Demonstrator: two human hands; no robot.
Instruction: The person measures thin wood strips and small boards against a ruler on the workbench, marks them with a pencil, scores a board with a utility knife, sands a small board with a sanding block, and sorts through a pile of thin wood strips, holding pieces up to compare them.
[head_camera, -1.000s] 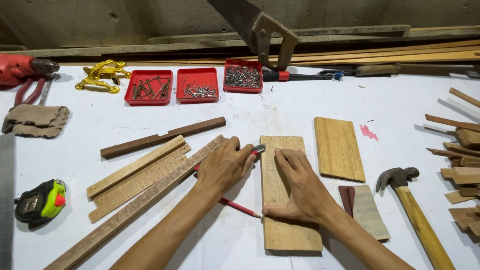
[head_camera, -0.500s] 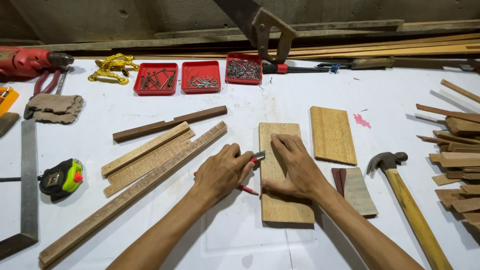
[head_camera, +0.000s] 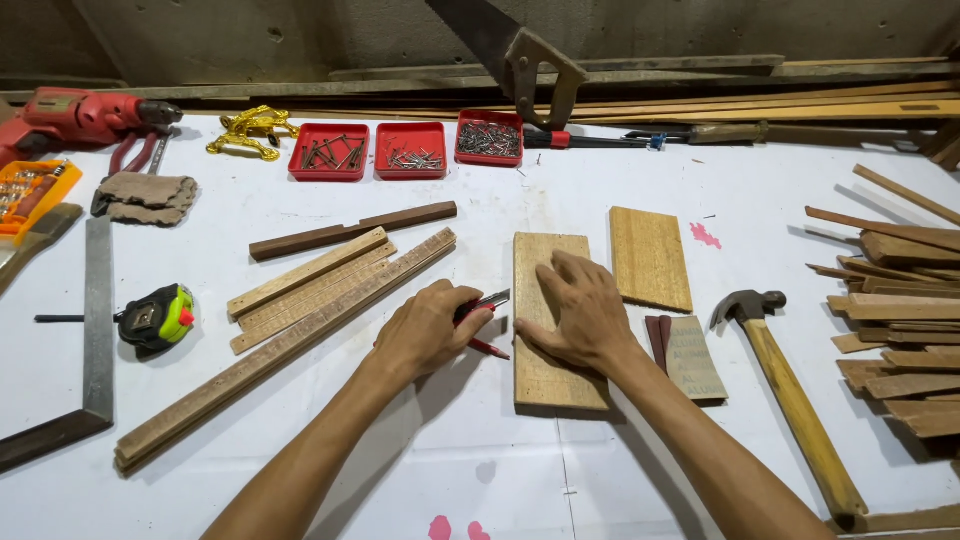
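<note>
The right hand (head_camera: 585, 310) lies flat, fingers spread wide, on a long wooden board (head_camera: 555, 325) that rests near the middle of the white worktop (head_camera: 480, 460), its long side running from the near edge toward the far edge. The palm presses the board's left half, about midway along its length. The left hand (head_camera: 425, 330) is closed around a red pencil (head_camera: 487, 347) and a small knife with a grey blade (head_camera: 490, 300), just beside the board's left edge; whether the pencil tip touches the wood I cannot tell.

The board looks stiff, dry and fairly light, so it would likely slide on the smooth sheet unless it is pinned flat as it is now. Its long edges seem the best place to grip it, since the faces offer nothing to catch. The pencil is thin and its point is probably brittle.

A second, shorter board (head_camera: 650, 258) lies just right of the first, toward the far edge. A hammer (head_camera: 790, 395) with a wooden handle lies toward the right edge, with a stack of wood offcuts (head_camera: 895, 330) beyond it. Left of the hands lie several long wood strips (head_camera: 300, 310), and a tape measure (head_camera: 158, 318) sits near the left edge. 3 red trays (head_camera: 410, 150) of nails line the far edge, beneath a handsaw (head_camera: 525, 60).
</note>
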